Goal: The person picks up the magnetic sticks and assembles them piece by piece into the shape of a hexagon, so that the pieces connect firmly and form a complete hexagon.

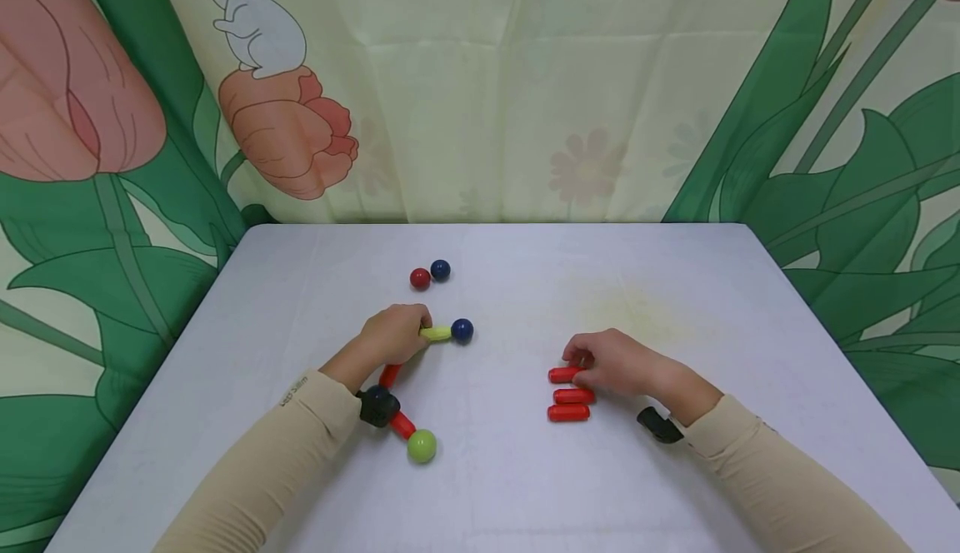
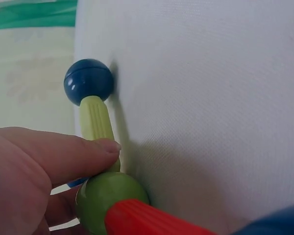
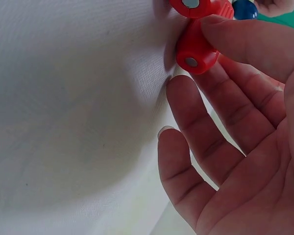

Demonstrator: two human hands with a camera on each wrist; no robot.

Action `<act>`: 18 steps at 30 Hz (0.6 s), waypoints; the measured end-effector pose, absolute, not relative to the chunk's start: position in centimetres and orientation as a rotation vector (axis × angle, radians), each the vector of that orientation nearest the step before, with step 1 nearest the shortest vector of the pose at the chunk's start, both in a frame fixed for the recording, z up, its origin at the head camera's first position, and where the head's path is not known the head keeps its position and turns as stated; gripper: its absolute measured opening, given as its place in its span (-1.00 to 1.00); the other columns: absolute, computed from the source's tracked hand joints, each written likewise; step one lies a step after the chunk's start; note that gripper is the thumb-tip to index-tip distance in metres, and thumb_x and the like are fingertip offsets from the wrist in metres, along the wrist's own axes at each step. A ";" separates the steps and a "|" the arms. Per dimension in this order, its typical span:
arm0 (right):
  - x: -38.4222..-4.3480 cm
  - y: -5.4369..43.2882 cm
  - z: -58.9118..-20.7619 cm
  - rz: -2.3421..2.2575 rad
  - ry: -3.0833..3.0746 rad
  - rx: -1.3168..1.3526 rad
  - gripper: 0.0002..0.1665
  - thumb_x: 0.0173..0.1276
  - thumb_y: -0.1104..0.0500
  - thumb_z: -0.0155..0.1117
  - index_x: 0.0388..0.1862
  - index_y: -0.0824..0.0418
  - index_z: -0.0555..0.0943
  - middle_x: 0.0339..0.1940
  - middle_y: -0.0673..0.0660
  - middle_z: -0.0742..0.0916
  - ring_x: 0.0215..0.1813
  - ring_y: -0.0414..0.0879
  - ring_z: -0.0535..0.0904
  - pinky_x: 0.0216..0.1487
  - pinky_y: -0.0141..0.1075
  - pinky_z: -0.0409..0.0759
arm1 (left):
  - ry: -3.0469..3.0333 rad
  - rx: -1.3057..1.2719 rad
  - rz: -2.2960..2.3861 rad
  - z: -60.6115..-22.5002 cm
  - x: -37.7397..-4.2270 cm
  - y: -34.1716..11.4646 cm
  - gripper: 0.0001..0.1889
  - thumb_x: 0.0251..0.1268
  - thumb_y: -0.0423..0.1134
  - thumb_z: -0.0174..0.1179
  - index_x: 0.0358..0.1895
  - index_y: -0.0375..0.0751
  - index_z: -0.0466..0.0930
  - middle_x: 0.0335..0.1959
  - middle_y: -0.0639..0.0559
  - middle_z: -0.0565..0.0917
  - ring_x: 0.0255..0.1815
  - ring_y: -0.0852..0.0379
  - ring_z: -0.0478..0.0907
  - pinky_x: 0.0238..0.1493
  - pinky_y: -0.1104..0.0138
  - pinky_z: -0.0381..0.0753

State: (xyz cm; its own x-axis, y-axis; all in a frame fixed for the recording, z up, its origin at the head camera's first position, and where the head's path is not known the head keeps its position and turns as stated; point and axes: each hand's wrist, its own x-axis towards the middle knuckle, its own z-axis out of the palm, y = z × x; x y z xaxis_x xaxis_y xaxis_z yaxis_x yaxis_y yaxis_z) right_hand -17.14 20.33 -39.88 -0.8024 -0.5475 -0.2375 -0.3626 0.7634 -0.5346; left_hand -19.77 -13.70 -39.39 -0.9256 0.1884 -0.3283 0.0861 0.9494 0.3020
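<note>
Head view has both hands at work over a white table (image 1: pixel 510 486). The left hand (image 1: pixel 393 330) is pinching a yellow-green rod (image 1: pixel 438 333) between thumb and fingers. Just right of that grip, a blue ball (image 1: pixel 462 331) sits on the rod's free end. In the left wrist view, a green ball (image 2: pixel 105 196) meets the rod's other end, close against the grip, and a red connector (image 2: pixel 154 220) runs on from it. Nearer the person than this grip, the head view shows another red piece (image 1: pixel 402 425) ending at a lime ball (image 1: pixel 422 446); the stretch between is covered, so I cannot confirm every joint.

The right hand (image 1: pixel 618 361) pinches a loose red rod (image 1: pixel 564 375) with its thumb and a finger, other fingers spread. Just on the person's side of that grip lie two more red rods (image 1: pixel 568 412), unattached to the chain.

Beyond the left grip, a red ball (image 1: pixel 420 279) and a dark blue ball (image 1: pixel 440 270) rest side by side, unused. Judging by this, assembly looks partly done: one bent chain is formed, while three rods and two balls remain separate.
</note>
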 end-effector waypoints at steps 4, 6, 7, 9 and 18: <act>-17.1 20.2 -39.7 -0.655 2.593 -0.707 -0.76 0.26 0.31 0.40 -0.10 0.13 0.63 -0.32 -0.08 0.63 -0.23 -0.14 0.53 -0.16 -0.26 0.57 | 2.731 0.180 0.439 -39.4 -19.8 -13.8 -0.72 0.34 -0.22 0.30 0.05 -0.21 0.59 -0.21 -0.04 0.63 -0.31 0.05 0.51 -0.29 0.28 0.58; -17.2 20.2 -39.7 -0.653 2.604 -0.706 -0.76 0.26 0.31 0.39 -0.11 0.14 0.63 -0.32 -0.08 0.63 -0.24 -0.14 0.53 -0.18 -0.27 0.56 | 2.723 0.171 0.449 -39.4 -19.8 -13.9 -0.72 0.33 -0.20 0.31 0.03 -0.21 0.58 -0.22 -0.04 0.62 -0.35 0.05 0.51 -0.35 0.30 0.56; -17.3 20.1 -39.6 -0.651 2.611 -0.702 -0.76 0.26 0.30 0.39 -0.11 0.14 0.63 -0.33 -0.08 0.63 -0.25 -0.14 0.53 -0.18 -0.27 0.56 | 2.720 0.168 0.453 -39.4 -19.8 -13.9 -0.72 0.33 -0.19 0.31 0.03 -0.21 0.58 -0.23 -0.03 0.61 -0.36 0.06 0.51 -0.38 0.31 0.55; -17.4 19.9 -39.5 -0.653 2.626 -0.689 -0.77 0.26 0.29 0.39 -0.11 0.15 0.63 -0.33 -0.07 0.63 -0.25 -0.13 0.53 -0.19 -0.27 0.57 | 2.713 0.161 0.462 -39.3 -19.8 -13.9 -0.72 0.33 -0.18 0.32 0.01 -0.20 0.57 -0.24 -0.04 0.60 -0.38 0.06 0.51 -0.42 0.32 0.54; -18.6 18.6 -39.3 -0.665 2.642 -0.662 -0.71 0.28 0.25 0.42 -0.03 0.19 0.63 -0.26 -0.02 0.65 -0.19 -0.09 0.55 -0.15 -0.27 0.60 | 2.710 0.213 0.450 -39.3 -19.9 -14.0 -0.67 0.35 -0.21 0.28 0.13 -0.19 0.62 -0.16 -0.05 0.63 -0.29 0.05 0.51 -0.33 0.29 0.57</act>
